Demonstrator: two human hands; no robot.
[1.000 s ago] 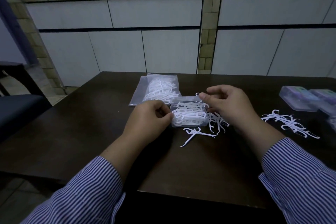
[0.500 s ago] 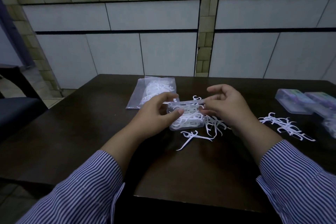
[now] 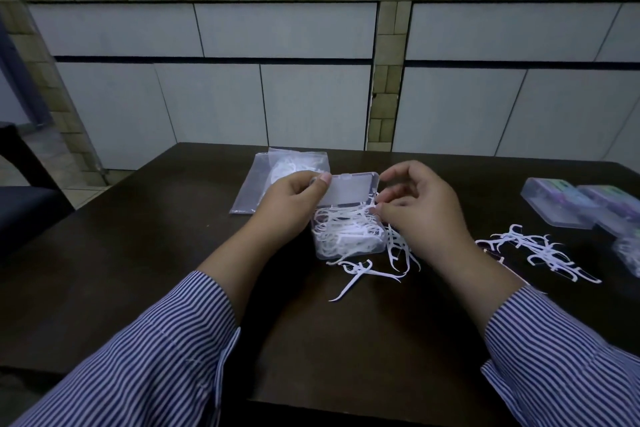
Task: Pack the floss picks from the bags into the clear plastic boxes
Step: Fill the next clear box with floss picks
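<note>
Two hands worked one clear plastic box (image 3: 349, 236) at the middle of the dark table (image 3: 138, 253). Your left hand (image 3: 287, 204) pinched its raised lid (image 3: 349, 189) between thumb and fingers; your right hand (image 3: 419, 215), fingers curled, touched the floss picks heaped inside. One bag (image 3: 277, 177) lay behind, two loose heaps of picks (image 3: 536, 250) right, and closed boxes (image 3: 554, 204) far right, their count unclear.
</note>
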